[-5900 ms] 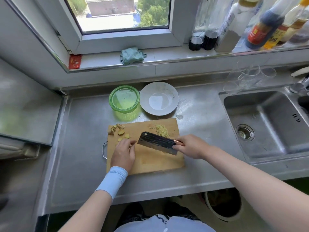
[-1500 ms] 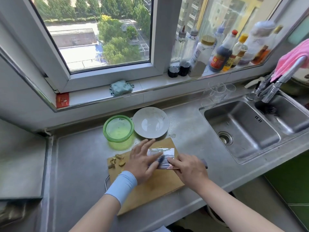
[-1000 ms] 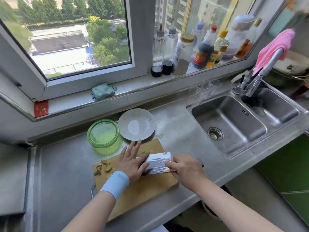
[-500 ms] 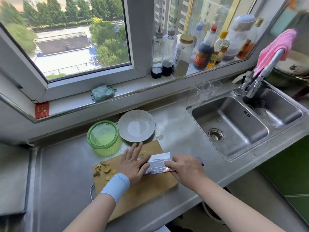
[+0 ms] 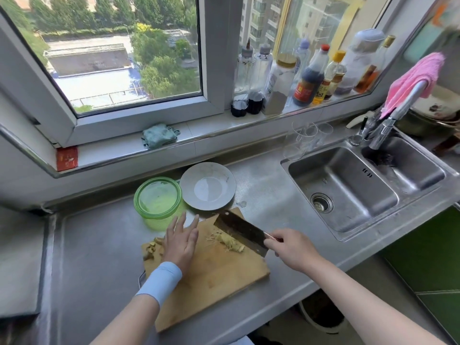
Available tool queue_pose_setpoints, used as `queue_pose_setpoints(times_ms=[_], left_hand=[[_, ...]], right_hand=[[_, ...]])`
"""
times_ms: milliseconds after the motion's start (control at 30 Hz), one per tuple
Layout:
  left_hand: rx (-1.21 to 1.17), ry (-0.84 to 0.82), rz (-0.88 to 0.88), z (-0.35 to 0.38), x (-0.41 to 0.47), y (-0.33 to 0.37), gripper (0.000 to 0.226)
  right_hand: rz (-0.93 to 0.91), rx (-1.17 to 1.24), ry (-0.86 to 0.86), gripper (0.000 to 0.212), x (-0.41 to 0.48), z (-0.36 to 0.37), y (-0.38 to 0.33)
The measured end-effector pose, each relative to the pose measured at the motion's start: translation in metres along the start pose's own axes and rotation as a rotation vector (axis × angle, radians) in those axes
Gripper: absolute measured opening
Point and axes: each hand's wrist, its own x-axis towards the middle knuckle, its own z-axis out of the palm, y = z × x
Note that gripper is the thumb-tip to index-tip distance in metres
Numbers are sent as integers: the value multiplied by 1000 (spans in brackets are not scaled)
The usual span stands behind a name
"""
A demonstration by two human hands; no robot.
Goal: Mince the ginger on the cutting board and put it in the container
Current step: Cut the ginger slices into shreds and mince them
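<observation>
Right hand [image 5: 293,250] grips the cleaver [image 5: 240,232] beside the ginger [image 5: 230,241]; left hand [image 5: 180,241] hovers flat, fingers relaxed, above the cutting board [image 5: 214,277].

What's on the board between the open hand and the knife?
A small pile of shredded ginger lies on the board between the left hand and the knife, in the head view.

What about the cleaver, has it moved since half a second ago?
Yes. The cleaver has tipped up off the crushed ginger, toward the cutting board's right side.
</observation>
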Motion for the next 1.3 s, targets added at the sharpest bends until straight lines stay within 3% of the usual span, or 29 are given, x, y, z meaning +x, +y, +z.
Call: queue_pose_setpoints(times_ms=[67,133,300,433,633,800,900,1167,1300], left_hand=[[26,-7,103,7,-8,3,78],[95,-37,241,19,-19,8,65],[314,-4,606,45,-35,20,55],[404,-42,560,50,-29,12,56],[371,-42,327,37,-5,3,58],[180,-31,626,34,-28,19,54],[206,-21,730,44,-38,23,52],[320,-58,382,46,2,20,55],[327,-92,232,45,23,20,83]], right_hand=[[177,362,-88,24,-1,7,-5],[327,568,-166,22,-3,16,-11],[499,688,-234,28,-8,32,-29],[553,695,-216,25,-11,37,-34],[577,732,-206,26,-17,33,-36],[590,756,-186,29,-15,29,-40],[595,761,-171,31,-12,30,-45],[569,759,-175,29,-16,28,-43],[555,726,-181,32,-19,23,-36]])
